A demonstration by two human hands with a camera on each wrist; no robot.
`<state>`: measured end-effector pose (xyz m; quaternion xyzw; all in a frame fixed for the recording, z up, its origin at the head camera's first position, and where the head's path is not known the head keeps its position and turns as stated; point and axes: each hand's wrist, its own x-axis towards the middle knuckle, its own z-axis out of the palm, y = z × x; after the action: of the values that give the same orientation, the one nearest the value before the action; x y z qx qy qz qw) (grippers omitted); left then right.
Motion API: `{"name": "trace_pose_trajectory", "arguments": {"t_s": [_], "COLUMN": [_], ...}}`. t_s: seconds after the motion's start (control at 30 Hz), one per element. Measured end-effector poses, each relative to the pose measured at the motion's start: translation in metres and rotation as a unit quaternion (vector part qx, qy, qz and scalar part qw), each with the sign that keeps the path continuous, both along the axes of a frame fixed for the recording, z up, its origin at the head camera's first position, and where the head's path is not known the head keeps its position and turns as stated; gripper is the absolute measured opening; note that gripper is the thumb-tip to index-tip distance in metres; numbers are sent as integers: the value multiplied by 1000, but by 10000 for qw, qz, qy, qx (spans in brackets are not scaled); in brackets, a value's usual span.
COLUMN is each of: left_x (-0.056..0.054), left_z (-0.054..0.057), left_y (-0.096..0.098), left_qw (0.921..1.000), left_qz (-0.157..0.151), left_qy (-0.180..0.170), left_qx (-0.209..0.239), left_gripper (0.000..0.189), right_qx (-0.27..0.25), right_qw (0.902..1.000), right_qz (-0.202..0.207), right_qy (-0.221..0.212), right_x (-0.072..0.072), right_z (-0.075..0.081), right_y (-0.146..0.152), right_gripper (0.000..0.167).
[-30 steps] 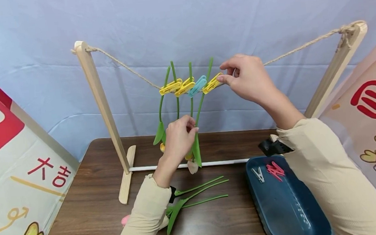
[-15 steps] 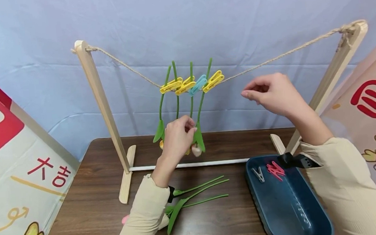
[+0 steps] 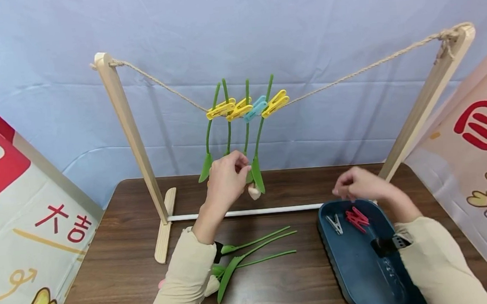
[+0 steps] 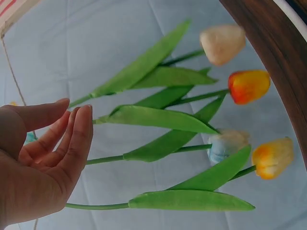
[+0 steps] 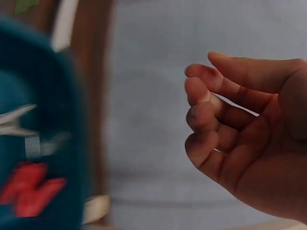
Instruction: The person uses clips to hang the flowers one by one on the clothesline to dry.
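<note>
- Four flowers (image 4: 165,119) hang head-down from the rope (image 3: 389,59) by pegs (image 3: 255,108).
- Left hand (image 3: 228,177) beside them: fingers narrowly parted from the thumb; I can't tell if they touch a stem.
- Right hand (image 3: 364,183), fingers loosely curled, hovers by the tub (image 3: 366,275) on the worktop (image 3: 287,285).

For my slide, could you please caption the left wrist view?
Left hand beside four tulips against a pale blue cloth.

L banner (image 3: 22,205): red chars 大吉 (image 3: 64,224) showing. R banner (image 3: 444,166): lg red char (image 3: 481,125) showing, tilted, poss. 四, not reading clearly. Other red bits running off edges, illeg.
</note>
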<state>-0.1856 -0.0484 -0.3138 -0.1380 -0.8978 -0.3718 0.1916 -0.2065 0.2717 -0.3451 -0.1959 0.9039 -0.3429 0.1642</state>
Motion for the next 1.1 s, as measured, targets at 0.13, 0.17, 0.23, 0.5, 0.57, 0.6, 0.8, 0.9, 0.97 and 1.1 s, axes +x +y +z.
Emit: {"name": "trace_pose_trajectory", "arguments": {"t_s": [0.13, 0.17, 0.23, 0.5, 0.57, 0.6, 0.8, 0.9, 0.97, 1.1], "left_x": [0, 0, 0, 1, 2, 2, 6, 7, 8, 11], "left_z": [-1, -1, -2, -5, -6, -7, -13, -17, -21, -25], "left_y": [0, -1, -1, -5, -6, -7, -10, -12, -14, -16], "left_qw": [10000, 10000, 10000, 10000, 10000, 10000, 10000, 9999, 9999, 9998], "left_qz": [-18, -20, -13, -8, 5, 7, 61, 96, 97, 34], "left_qy": [-8, -13, -24, 25, -6, -28, -68, -95, -117, -178], "left_qx": [4, 5, 4, 41, 26, 17, 15, 21, 26, 27], "left_gripper": [4, 3, 4, 4, 4, 4, 5, 5, 6, 6], "right_qx": [-307, -365, -338, -202, -212, -199, 35, 84, 76, 78], "right_qw": [9978, 9969, 9961, 9943, 9934, 9931, 9917, 9915, 9912, 9908], "right_qz": [-237, -346, -543, -888, -957, -979, -1167, -1198, -1205, -1262], "right_qy": [-531, -597, -605, -547, -601, -618, -534, -506, -533, -482], "right_x": [1, 2, 5, 11, 10, 10, 12, 13, 14, 15], "right_z": [-49, -59, -76, -109, -112, -114, -120, -121, -123, -128], "right_y": [12, 15, 19, 26, 25, 25, 26, 27, 28, 28], "right_gripper": [15, 15, 15, 20, 21, 22, 19, 15, 14, 15]}}
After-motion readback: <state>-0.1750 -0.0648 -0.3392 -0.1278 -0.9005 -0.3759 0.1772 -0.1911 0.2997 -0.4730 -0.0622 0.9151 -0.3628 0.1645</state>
